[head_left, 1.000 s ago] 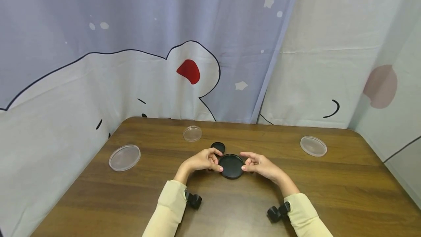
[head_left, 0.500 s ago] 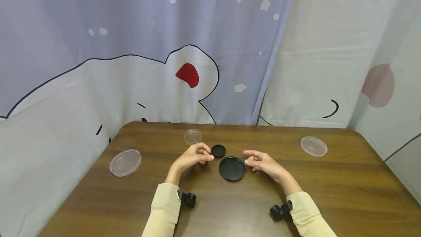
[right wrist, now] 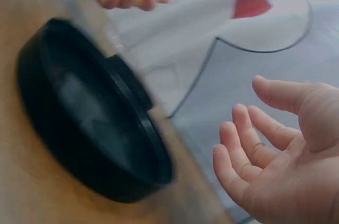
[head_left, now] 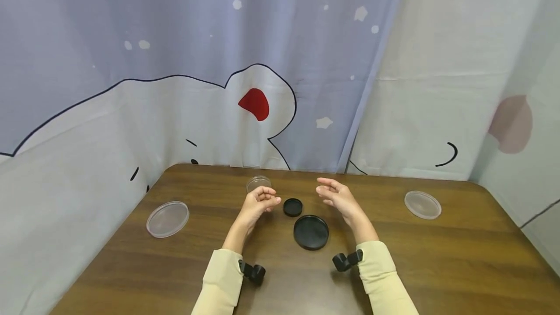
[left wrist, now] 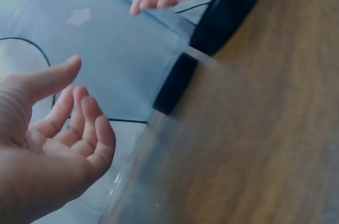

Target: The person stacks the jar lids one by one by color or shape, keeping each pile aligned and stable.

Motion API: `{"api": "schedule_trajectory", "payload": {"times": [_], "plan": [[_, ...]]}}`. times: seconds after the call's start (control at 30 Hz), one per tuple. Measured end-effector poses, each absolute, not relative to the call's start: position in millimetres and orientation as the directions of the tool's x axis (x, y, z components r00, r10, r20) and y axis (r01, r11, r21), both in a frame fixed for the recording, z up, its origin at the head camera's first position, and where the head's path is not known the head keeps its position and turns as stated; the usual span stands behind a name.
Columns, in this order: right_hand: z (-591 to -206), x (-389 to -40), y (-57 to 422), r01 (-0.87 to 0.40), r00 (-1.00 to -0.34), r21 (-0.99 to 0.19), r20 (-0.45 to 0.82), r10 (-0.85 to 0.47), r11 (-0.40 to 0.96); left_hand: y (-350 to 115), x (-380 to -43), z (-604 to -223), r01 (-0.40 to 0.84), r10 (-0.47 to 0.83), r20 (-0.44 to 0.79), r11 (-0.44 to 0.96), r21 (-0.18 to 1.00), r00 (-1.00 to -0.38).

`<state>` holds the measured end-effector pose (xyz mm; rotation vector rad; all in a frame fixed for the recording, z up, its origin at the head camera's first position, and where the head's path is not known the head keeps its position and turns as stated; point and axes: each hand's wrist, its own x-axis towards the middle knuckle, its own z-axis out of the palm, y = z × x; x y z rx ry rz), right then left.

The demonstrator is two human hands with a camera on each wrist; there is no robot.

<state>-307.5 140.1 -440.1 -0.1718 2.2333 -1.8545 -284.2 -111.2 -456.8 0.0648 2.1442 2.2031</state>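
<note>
A large round black dish [head_left: 311,233] with a low rim lies on the table, a small black dish [head_left: 292,207] just behind it. My left hand [head_left: 257,204] is left of the small dish, holding nothing, its fingers loosely bent; in the head view it overlaps the front of a small clear dish [head_left: 258,182]. Off to the right of both black dishes, my right hand [head_left: 341,200] is raised with relaxed fingers and nothing in them. The right wrist view shows the large dish's inside [right wrist: 95,113] facing up, apart from the right hand [right wrist: 280,150].
On the wooden table [head_left: 210,227], a larger clear round dish [head_left: 167,219] lies at the left and another clear one [head_left: 422,204] at the far right. A printed curtain [head_left: 306,62] hangs behind the table's back edge.
Both hands have come away from the large black dish. The left hand moved left and back, uncovering the small black dish; the right hand moved toward the back. Both black dishes stayed put.
</note>
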Motion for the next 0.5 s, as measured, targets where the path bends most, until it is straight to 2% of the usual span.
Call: {"api": "schedule_trajectory", "payload": {"times": [0.23, 0.33, 0.5], "plan": [[-462, -309, 120, 0.033, -0.97, -0.954, -0.103, -0.221, 0.297, -109, -283, -464, -0.055, 0.012, -0.057, 0.108, 0.993, -0.998], [-467, -307, 114, 0.002, -0.975, -0.941, -0.077, -0.21, 0.338, -106, -282, -468, -0.083, 0.027, -0.088, 0.168, 0.982, -0.996], [-472, -308, 112, -0.044, -0.974, -0.918, -0.047, -0.22, 0.395, -96, -281, -473, -0.124, 0.021, -0.129, 0.161, 0.979, -0.991]]}}
